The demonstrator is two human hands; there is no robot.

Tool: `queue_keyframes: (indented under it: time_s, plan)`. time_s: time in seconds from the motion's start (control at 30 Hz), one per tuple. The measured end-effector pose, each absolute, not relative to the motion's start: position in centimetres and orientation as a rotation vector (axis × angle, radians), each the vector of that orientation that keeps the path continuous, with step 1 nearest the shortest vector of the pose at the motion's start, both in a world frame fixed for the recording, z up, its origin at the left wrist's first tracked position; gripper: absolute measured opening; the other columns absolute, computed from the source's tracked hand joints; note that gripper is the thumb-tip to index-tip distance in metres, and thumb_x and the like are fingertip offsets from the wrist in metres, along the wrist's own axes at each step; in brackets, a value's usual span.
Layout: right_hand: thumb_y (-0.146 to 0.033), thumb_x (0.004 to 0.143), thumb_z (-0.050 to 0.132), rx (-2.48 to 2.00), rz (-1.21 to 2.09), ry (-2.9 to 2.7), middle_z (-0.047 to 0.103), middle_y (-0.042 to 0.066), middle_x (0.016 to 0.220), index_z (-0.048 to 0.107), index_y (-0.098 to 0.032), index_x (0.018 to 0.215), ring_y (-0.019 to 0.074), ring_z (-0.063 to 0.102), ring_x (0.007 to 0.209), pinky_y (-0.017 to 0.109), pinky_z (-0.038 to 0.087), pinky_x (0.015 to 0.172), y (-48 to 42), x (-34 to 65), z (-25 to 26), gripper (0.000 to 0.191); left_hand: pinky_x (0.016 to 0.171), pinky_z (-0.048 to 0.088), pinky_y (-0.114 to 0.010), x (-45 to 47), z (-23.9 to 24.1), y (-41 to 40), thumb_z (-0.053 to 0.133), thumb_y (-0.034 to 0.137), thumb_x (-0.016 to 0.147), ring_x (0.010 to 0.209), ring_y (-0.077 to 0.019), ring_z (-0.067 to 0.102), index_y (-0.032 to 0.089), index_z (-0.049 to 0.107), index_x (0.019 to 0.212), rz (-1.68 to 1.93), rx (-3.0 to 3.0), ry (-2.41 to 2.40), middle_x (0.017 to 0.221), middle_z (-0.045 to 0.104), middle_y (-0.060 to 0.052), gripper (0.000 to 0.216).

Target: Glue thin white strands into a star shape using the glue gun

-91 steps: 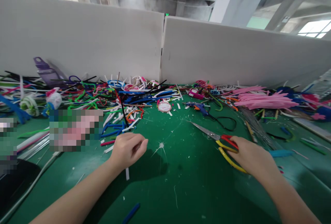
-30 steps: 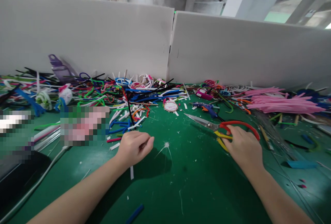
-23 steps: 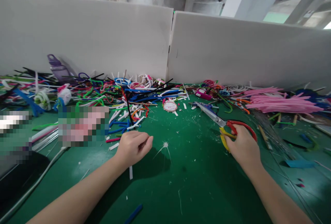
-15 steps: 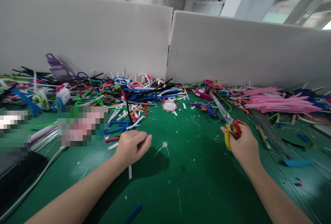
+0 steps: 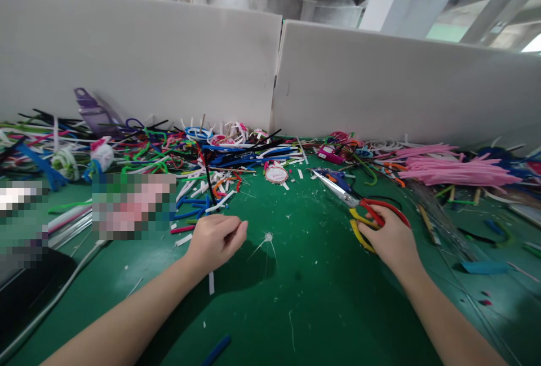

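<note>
My right hand (image 5: 393,236) is closed around the red and yellow handles of a pair of scissors (image 5: 338,190). Their metal blades point to the far left, almost together, over a blue glue gun (image 5: 340,180) lying on the green table (image 5: 313,281). My left hand (image 5: 217,239) rests on the table as a loose fist, and nothing sticks out of it. Its curled fingertips are hidden. Just right of that fist is a small clear blob with thin strands (image 5: 269,237). A white strip (image 5: 212,282) lies below the left wrist.
Colourful fuzzy stems (image 5: 249,155) are heaped along the back, with a pink bundle (image 5: 460,169) at right. A purple bottle (image 5: 95,112) stands back left. A white cable (image 5: 54,293) crosses the left side. White panels (image 5: 380,84) close off the rear. A blue piece (image 5: 217,349) lies in front.
The scissors have swung left and down in my right hand, their tips now over the glue gun and the handles showing more fully. My left fist has stayed in place.
</note>
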State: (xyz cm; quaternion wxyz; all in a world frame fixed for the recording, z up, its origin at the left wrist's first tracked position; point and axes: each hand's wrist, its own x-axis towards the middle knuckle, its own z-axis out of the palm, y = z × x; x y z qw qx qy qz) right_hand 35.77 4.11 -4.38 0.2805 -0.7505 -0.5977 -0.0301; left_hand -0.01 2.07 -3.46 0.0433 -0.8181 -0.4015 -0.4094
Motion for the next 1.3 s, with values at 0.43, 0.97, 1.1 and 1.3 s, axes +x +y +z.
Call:
queue_keyframes:
  time_s: [0.43, 0.97, 1.1, 1.3]
  plan:
    - [-0.048, 0.070, 0.053, -2.082, -0.130, -1.725, 0.066, 0.008, 0.100, 0.059, -0.017, 0.106, 0.0259, 0.063, 0.083, 0.033, 0.047, 0.062, 4.0, 35.5, -4.1, 0.048, 0.043, 0.025, -0.023, 0.0, -3.5, 2.0, 0.045, 0.017, 0.084, 0.038, -0.0073, 0.033, 0.017, 0.037, 0.047, -1.244, -2.492, -1.226, 0.041, 0.033, 0.005, 0.038]
    - [-0.058, 0.067, 0.055, -2.009, -0.270, -1.819, 0.067, 0.006, 0.078, 0.058, -0.020, 0.087, 0.0229, 0.063, 0.068, 0.028, 0.042, 0.050, 3.6, 35.6, -5.1, 0.044, 0.043, 0.024, -0.024, 0.0, -3.6, 2.1, 0.045, 0.018, 0.083, 0.039, -0.0077, 0.030, 0.018, 0.033, 0.047, -1.242, -2.473, -1.245, 0.043, 0.028, 0.006, 0.039]
    - [-0.052, 0.074, 0.051, -1.882, -0.270, -1.767, 0.066, 0.005, 0.076, 0.059, -0.020, 0.086, 0.0209, 0.063, 0.071, 0.028, 0.044, 0.056, 3.3, 35.5, -4.2, 0.035, 0.043, 0.024, -0.024, -0.1, -3.7, 2.0, 0.045, 0.018, 0.084, 0.039, -0.0078, 0.029, 0.018, 0.033, 0.047, -1.233, -2.472, -1.252, 0.043, 0.028, 0.005, 0.039]
    - [-0.041, 0.080, 0.048, -1.743, -0.428, -1.689, 0.065, 0.004, 0.069, 0.060, -0.019, 0.079, 0.0169, 0.061, 0.063, 0.027, 0.044, 0.059, 2.6, 35.7, -2.7, 0.025, 0.043, 0.024, -0.023, 0.0, -3.6, 2.0, 0.044, 0.018, 0.084, 0.038, -0.0075, 0.031, 0.017, 0.036, 0.046, -1.223, -2.475, -1.249, 0.042, 0.030, 0.005, 0.039]
